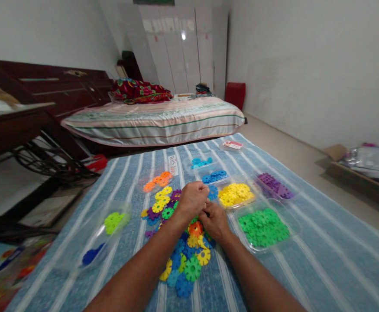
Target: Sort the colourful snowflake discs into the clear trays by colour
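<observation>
Both hands meet above a mixed heap of plastic snowflake discs (184,251) in several colours. My left hand (192,197) is closed, its fingers curled to the right. Just below it, my right hand (215,219) is closed too, with its fingertips against the left hand. Whatever lies between the fingers is hidden. A blue snowflake disc (212,192) shows right beside my left fingers; I cannot tell if it is held. Close to the right hand stand a clear tray of yellow discs (236,194) and a clear tray of green discs (264,228).
Purple discs (274,186), blue discs (214,176), light blue discs (201,162) and orange discs (157,181) sit in further clear trays. At left, a clear container holds lime discs (114,222) and dark blue pieces (93,254). A bed (163,123) stands beyond the striped cloth (127,186).
</observation>
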A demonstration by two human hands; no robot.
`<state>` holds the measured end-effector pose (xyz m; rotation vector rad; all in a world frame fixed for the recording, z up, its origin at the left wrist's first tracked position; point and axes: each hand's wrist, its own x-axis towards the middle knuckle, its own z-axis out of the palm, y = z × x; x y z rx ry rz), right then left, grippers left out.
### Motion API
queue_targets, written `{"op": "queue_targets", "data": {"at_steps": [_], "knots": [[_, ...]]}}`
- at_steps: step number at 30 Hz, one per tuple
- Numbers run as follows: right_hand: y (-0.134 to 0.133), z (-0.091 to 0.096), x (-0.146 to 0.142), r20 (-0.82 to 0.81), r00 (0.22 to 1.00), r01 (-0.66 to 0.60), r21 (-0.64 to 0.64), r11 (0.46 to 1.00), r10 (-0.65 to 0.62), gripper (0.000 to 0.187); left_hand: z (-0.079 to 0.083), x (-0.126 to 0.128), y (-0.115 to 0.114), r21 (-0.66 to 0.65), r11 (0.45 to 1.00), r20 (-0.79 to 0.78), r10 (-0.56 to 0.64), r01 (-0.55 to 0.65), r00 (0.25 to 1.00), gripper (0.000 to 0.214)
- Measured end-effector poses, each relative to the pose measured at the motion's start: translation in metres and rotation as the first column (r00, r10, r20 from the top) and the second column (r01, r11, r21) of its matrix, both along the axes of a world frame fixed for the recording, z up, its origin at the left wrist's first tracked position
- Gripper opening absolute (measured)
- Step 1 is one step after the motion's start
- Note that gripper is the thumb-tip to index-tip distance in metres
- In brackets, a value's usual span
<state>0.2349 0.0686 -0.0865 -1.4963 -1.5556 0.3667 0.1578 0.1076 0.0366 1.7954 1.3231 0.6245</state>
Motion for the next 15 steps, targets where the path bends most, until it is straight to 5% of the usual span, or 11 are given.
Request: {"op": "queue_targets", "data": {"at_steps": [10, 15], "knots": [[-0.001, 0.0, -0.001, -0.003, 0.999, 0.041, -0.008, 0.999, -0.041, 0.026, 0.017, 0.019, 0.033, -0.085, 0.991, 0.198, 0.115, -0.099, 0.974, 0.011], [-0.002, 0.0, 0.001, 0.007, 1.0, 0.028, -0.003, 1.0, -0.028, 0.028, 0.011, -0.008, 0.033, 0.043, 0.998, 0.088, 0.045, -0.049, 0.995, 0.011]]}}
